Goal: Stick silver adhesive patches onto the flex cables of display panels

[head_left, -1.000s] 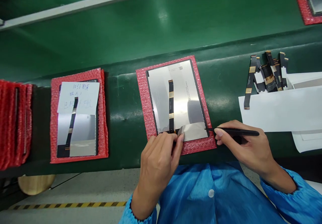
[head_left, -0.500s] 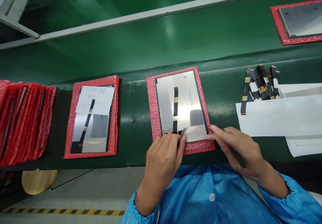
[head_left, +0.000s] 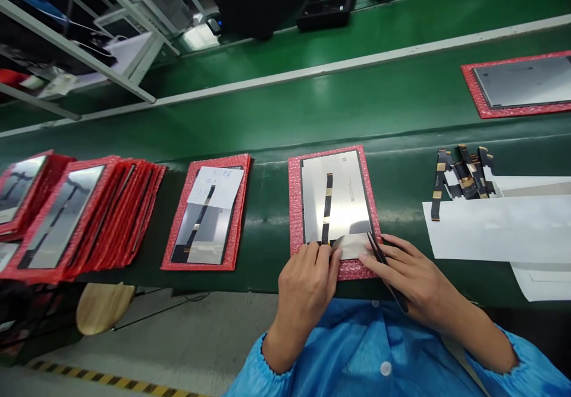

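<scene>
The change is on the right: the black tweezers [head_left: 379,253], which lay almost level across the right hand [head_left: 413,278] a second ago, now slant, with their tips at the right end of the silvery strip [head_left: 354,246] and their back end toward the person. The right fingers, which were gripping that tool clear of the panel [head_left: 350,192], now come down by its near right corner, the tweezers held among them. To my eye, that puts both hands at the strip's two ends, so the work is centred on the panel's near edge.

The left hand [head_left: 307,284] stays on that edge, fingers bunched close and thumb by the strip's left end; from here I can't quite tell whether it pinches or merely presses. The strip lies between the hands, its left end lifted in a curve. Just beyond the left fingertips, the dark ribbon cable [head_left: 328,207] runs toward the far side over the panel, which lies flat on red bubble wrap [head_left: 295,207] on the counter [head_left: 267,219].
</scene>
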The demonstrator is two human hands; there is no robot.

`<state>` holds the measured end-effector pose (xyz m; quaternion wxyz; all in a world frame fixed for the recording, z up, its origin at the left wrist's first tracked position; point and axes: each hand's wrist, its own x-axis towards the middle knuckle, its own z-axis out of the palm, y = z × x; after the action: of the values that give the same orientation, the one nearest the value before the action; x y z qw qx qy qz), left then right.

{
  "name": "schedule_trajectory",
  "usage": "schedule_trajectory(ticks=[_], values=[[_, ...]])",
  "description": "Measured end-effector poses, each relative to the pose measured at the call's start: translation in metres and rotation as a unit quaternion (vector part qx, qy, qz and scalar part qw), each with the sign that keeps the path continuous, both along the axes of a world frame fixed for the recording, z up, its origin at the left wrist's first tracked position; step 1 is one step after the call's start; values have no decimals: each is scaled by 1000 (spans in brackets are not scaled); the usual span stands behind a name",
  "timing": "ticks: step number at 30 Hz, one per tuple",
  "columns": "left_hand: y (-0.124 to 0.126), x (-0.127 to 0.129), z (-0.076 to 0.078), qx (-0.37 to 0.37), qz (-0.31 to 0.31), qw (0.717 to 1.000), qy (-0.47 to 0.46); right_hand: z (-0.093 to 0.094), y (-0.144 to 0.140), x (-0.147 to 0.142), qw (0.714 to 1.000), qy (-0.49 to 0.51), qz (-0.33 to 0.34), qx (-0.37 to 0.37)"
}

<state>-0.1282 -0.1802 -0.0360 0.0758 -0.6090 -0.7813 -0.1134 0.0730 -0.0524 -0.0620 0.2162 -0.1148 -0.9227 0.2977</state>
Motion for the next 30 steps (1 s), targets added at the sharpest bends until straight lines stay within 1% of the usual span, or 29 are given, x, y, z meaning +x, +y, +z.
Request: schedule_trajectory(ticks=[3,6,7,8,9,10,12,13,14,15,17,20,22,23,27,28,30], values=[[-4,-3,-3,18,27,999,-9,-2,1,1,998,-43,30,37],[-10,-7,-6,51,73,996,-18,-2,1,1,999,-39,8,33],[-12,-7,-7,68,75,995,-20,-2,2,1,999,-37,5,36],[-14,-7,-8,84,65,994,-20,-2,2,0,999,-34,3,40],[-16,-5,-9,96,40,994,-17,-1,2,0,998,-32,1,45],[-19,-3,-11,100,2,995,-12,-1,2,-1,998,-29,0,49],[-23,1,-14,85,-83,993,2,-1,2,-2,998,-24,1,53],[-26,3,-15,71,-112,991,9,-1,2,-2,998,-23,3,51],[-28,3,-17,60,-128,990,14,-2,2,-1,999,-23,5,47],[-31,3,-18,53,-130,990,17,-3,2,0,999,-24,6,41],[-37,0,-21,49,-111,993,12,-5,2,3,999,-20,-3,34],[-41,-3,-23,58,-89,994,2,-6,1,7,998,7,-54,42],[-39,-3,-24,50,-98,994,-2,-5,1,7,995,23,-78,50],[-36,-1,-24,38,-111,993,-4,-3,1,6,995,27,-73,54],[-19,5,-25,-24,-162,986,-37,2,4,-5,996,2,-4,84],[-16,6,-25,-37,-164,984,-50,2,5,-8,995,-11,-3,96],[-11,5,-25,-56,-156,983,-74,0,7,-11,991,-29,-36,123]])
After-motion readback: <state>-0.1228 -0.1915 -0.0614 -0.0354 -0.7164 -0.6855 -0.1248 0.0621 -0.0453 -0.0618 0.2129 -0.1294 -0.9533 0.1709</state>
